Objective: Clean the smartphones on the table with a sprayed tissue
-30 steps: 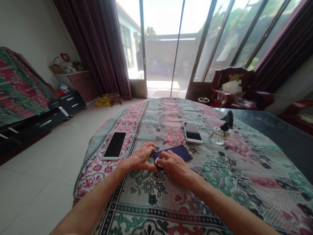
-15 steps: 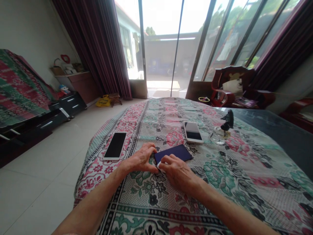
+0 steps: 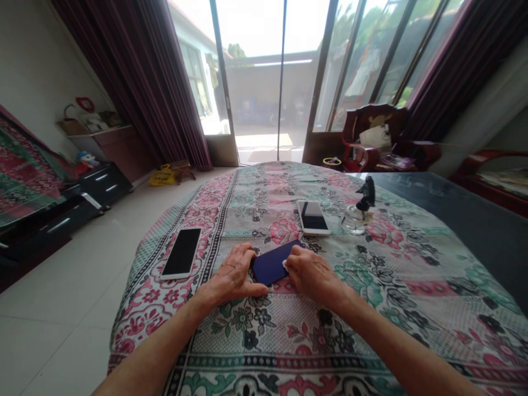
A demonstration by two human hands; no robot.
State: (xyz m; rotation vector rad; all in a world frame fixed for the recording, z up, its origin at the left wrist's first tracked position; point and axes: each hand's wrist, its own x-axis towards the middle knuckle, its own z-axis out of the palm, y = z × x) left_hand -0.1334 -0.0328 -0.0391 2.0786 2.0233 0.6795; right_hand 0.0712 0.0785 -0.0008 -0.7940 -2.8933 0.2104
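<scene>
A flat, dark blue slab that looks like a phone lying face down (image 3: 270,263) rests on the patterned tablecloth. At its left end is my left hand (image 3: 235,272), the thumb along the near edge and the fingers at the far left corner, holding it in place. My right hand (image 3: 309,269) is closed over the slab's right part and pinches a small white wad (image 3: 285,264), a tissue or cloth, pressed on the blue surface. Most of the wad is hidden by the fingers. To the left lies a white phone with a black screen (image 3: 181,253); another white phone (image 3: 313,218) lies beyond the slab.
A clear spray bottle with a black trigger head (image 3: 358,214) stands right of the far phone. The floral tablecloth (image 3: 264,341) covers the round table. A dark tabletop (image 3: 437,203) adjoins on the right, with a carved wooden chair (image 3: 373,137) behind it.
My right hand has slid the white wad rightward across the blue phone from near its left end. The blue phone is tilted more, and the whole view has shifted slightly.
</scene>
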